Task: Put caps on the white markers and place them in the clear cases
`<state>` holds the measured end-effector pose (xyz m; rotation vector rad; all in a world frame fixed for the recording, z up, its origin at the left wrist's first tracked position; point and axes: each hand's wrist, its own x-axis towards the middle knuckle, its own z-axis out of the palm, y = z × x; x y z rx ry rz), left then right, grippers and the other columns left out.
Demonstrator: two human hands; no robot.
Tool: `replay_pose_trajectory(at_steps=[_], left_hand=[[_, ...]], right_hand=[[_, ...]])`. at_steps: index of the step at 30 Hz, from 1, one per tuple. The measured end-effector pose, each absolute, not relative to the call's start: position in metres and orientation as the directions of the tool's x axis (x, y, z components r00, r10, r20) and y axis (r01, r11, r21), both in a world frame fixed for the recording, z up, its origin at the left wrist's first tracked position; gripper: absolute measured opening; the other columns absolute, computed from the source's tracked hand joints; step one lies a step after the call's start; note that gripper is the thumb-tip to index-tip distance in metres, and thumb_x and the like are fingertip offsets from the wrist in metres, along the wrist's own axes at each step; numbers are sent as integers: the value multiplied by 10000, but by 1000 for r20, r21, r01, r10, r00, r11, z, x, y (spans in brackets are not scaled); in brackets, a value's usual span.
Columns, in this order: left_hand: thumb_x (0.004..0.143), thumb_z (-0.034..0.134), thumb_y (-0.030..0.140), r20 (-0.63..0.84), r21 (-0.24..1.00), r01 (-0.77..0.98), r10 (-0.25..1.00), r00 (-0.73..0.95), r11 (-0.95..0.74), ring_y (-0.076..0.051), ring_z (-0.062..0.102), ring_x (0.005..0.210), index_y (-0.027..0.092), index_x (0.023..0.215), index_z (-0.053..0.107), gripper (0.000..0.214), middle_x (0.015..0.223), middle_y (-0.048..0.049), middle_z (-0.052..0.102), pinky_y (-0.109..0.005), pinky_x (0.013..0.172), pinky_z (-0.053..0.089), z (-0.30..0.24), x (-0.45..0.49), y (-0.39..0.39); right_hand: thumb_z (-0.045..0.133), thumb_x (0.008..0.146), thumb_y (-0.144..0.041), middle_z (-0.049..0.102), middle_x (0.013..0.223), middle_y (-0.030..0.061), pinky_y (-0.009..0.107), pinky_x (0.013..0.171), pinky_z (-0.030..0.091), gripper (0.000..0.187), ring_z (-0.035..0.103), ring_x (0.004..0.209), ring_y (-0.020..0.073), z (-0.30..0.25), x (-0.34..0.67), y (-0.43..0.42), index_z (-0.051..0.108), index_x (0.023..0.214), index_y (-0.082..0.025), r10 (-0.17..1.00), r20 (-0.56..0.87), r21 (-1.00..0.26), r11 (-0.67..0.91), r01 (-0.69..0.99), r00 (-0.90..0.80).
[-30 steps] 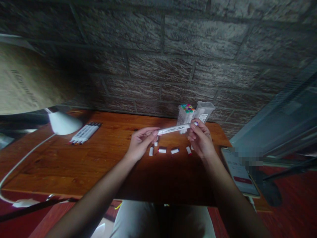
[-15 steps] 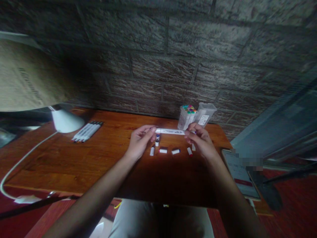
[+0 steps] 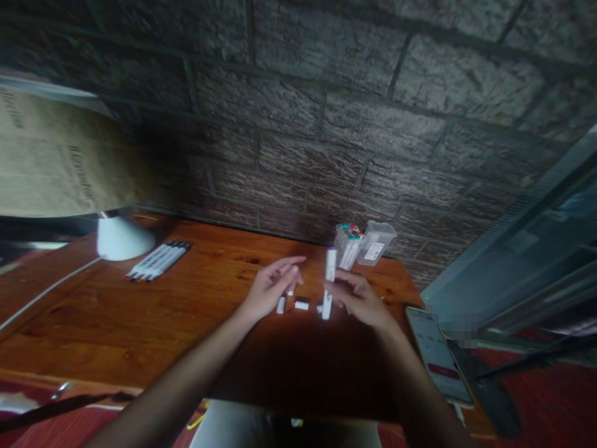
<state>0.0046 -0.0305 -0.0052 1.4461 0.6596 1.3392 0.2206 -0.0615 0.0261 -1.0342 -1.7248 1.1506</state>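
Note:
My right hand (image 3: 357, 298) grips a white marker (image 3: 329, 302) between thumb and fingers, turned nearly upright, with a dark tip at its top end. To the left, my left hand (image 3: 275, 286) is empty, its index finger stretched out and the thumb apart from it. Just below the left fingers lie small white marker caps: one standing at a slant (image 3: 280, 305) and a red-ended cap (image 3: 301, 305) on its side. Another cap shows partly behind the marker, and my right hand hides the area beyond.
Behind my right hand stand a clear case of colourful markers (image 3: 349, 239) and a second clear case (image 3: 379, 242). Several markers (image 3: 161, 261) lie in a row at left, beside a lamp (image 3: 122, 239). A tablet (image 3: 438, 354) rests at the right edge of the wooden table (image 3: 200, 317).
My left hand has let go of the marker. My right hand has swung it from level to nearly upright. The camera view has tilted and shifted.

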Motion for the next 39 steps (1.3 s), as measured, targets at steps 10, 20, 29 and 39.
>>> replay_pose_trajectory(at_steps=[10, 20, 29, 39], left_hand=[[881, 639, 500, 366, 912, -259, 916, 163, -318, -94, 477, 500, 110, 1044, 716, 430, 644, -22, 654, -224, 481, 348, -2, 5, -29], [855, 646, 547, 347, 917, -258, 927, 142, -303, -85, 467, 483, 112, 991, 719, 461, 615, -12, 631, -211, 465, 344, -3, 4, -27], [863, 649, 519, 355, 912, -270, 924, 144, -308, -85, 478, 495, 114, 1006, 717, 435, 623, -11, 635, -205, 468, 355, -6, 4, -24], [872, 643, 496, 370, 910, -255, 917, 146, -327, -91, 497, 509, 119, 1010, 712, 408, 639, -15, 648, -205, 479, 375, -8, 3, -23]], right_hand=[[749, 754, -480, 623, 723, -24, 250, 524, 456, 469, 599, 643, 158, 95, 305, 4, 540, 1093, -231, 771, 606, -766, 500, 404, 194], [486, 889, -565, 717, 800, 103, 301, 637, 473, 430, 656, 708, 200, 79, 298, 20, 653, 833, -173, 824, 560, -512, 269, 816, 80], [640, 815, -383, 770, 885, 88, 310, 671, 501, 347, 694, 700, 209, 86, 292, 19, 691, 1094, -182, 877, 480, -409, 217, 886, 7], [530, 907, -395, 780, 950, 96, 319, 702, 537, 337, 717, 718, 209, 82, 299, 16, 757, 1028, -177, 908, 418, -418, 204, 885, -12]])
